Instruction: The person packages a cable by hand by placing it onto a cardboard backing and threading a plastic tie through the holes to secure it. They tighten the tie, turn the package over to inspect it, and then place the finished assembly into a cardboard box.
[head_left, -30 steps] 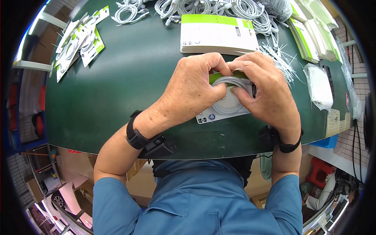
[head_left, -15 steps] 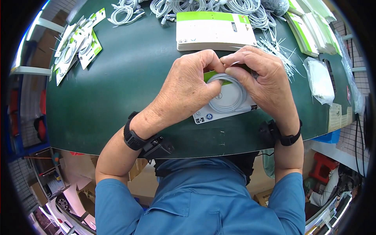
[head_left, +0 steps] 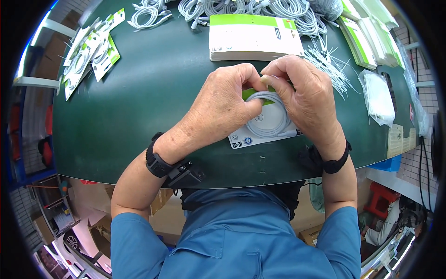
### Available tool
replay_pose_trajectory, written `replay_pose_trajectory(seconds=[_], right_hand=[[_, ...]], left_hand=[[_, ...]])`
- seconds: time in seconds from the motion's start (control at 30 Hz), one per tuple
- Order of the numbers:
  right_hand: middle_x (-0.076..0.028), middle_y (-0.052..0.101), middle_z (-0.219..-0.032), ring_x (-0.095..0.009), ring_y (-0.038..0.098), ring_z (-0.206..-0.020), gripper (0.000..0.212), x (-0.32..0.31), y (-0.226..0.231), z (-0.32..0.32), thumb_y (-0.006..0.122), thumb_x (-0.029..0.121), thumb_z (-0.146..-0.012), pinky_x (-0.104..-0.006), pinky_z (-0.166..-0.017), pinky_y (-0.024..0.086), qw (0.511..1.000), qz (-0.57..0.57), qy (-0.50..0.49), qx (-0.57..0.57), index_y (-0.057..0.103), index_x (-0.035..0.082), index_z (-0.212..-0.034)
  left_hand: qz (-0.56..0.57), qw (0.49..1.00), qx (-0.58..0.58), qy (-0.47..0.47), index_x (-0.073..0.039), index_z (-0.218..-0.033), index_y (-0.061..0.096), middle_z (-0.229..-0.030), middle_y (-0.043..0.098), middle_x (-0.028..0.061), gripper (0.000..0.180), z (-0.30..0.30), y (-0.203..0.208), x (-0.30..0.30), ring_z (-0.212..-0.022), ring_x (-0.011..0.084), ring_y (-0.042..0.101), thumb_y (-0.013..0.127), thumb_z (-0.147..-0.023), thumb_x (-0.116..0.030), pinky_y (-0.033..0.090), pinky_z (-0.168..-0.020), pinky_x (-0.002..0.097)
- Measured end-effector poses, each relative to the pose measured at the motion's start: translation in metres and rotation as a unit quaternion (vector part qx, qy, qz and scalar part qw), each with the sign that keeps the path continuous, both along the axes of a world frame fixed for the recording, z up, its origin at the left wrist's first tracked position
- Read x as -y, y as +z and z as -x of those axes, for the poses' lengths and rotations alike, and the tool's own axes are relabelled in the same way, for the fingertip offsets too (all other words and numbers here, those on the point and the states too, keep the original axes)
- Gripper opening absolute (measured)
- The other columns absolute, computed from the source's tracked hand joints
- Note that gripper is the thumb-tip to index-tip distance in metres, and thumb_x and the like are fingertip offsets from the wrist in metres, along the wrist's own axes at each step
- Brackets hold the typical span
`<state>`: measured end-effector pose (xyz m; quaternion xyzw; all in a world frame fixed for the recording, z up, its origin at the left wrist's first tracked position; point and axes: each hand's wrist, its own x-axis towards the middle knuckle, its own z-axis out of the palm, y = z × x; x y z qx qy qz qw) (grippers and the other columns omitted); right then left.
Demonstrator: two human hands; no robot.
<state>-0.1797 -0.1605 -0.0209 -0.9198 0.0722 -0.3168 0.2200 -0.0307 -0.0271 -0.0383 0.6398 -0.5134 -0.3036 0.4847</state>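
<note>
A grey-white cable [head_left: 285, 122] lies coiled against a white and green backing card [head_left: 265, 111] in front of me. My left hand [head_left: 222, 100] grips the coil and card at their upper left, its thumb reaching inside the loop. At the top edge, my right hand [head_left: 309, 95] pinches thumb and index finger close to the left fingertips. A thin white cable tie is mostly hidden by these fingers; only a sliver shows at the right hand. The card tilts slightly, its lower left corner showing printed marks.
Behind my hands stands a stack of backing cards [head_left: 253, 39]. Coiled cables [head_left: 232, 7] lie along the far edge. Loose cable ties [head_left: 331, 69] and a bagged white bundle [head_left: 378, 95] are at right, near more card stacks [head_left: 367, 39]. Carded cables [head_left: 86, 58] pile up at far left.
My right hand has shifted slightly, its fingers now pinched tighter, and the white strand that curved out beside them shows less. My left hand keeps its hold on the cable and card.
</note>
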Motion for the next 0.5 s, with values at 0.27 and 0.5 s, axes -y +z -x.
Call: replay_pose_trajectory(seconds=[0.27,0.5], right_hand=[[-0.010,0.072,-0.084,-0.024,0.071,-0.072,0.011,-0.0026,-0.0021,-0.0031,0.074,0.002,-0.093,-0.0340,-0.064,0.057,0.999,0.028,-0.019,-0.005,0.064,0.003,-0.098],[-0.010,0.072,-0.084,-0.025,0.071,-0.070,0.012,-0.0025,-0.0044,-0.0043,0.074,0.002,-0.093,-0.0343,-0.062,0.056,0.998,0.044,-0.034,0.001,0.063,0.004,-0.098]], left_hand=[[-0.009,1.000,-0.025,-0.012,0.005,-0.092,0.069,-0.085,0.072,0.0142,0.016,0.0046,0.0014,-0.0004,-0.080,0.0229,0.071,0.068,-0.077,0.001,0.059,-0.081,0.0357],[0.020,0.999,-0.023,-0.016,0.005,-0.092,0.069,-0.086,0.072,0.0134,0.016,0.0067,-0.0017,0.0015,-0.081,0.0216,0.071,0.068,-0.076,0.001,0.060,-0.082,0.0350]])
